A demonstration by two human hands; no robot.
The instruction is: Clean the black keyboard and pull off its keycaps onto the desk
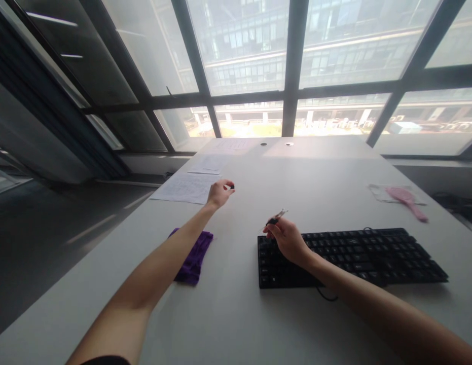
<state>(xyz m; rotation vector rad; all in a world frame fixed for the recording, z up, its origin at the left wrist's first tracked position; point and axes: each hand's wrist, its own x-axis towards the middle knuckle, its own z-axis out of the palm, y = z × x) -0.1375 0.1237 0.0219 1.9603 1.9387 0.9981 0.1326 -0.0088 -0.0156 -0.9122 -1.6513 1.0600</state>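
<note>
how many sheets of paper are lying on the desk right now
3 that I can make out: one sheet just left of the left hand, a second behind it, a faint third by the window. Stacked sheets may be hidden.

Table [236,314] pale grey-white, plain; keyboard [350,256] black, with a black cord. Cloth [193,258] deep purple, brush [406,200] pink, papers [188,187] white with faint grey print. Pen [276,219] clear with a black grip, in the right hand [287,241]; small cap [231,187] black, in the left hand [219,193]; window frames [294,66] dark grey against washed-out white glass.
</note>
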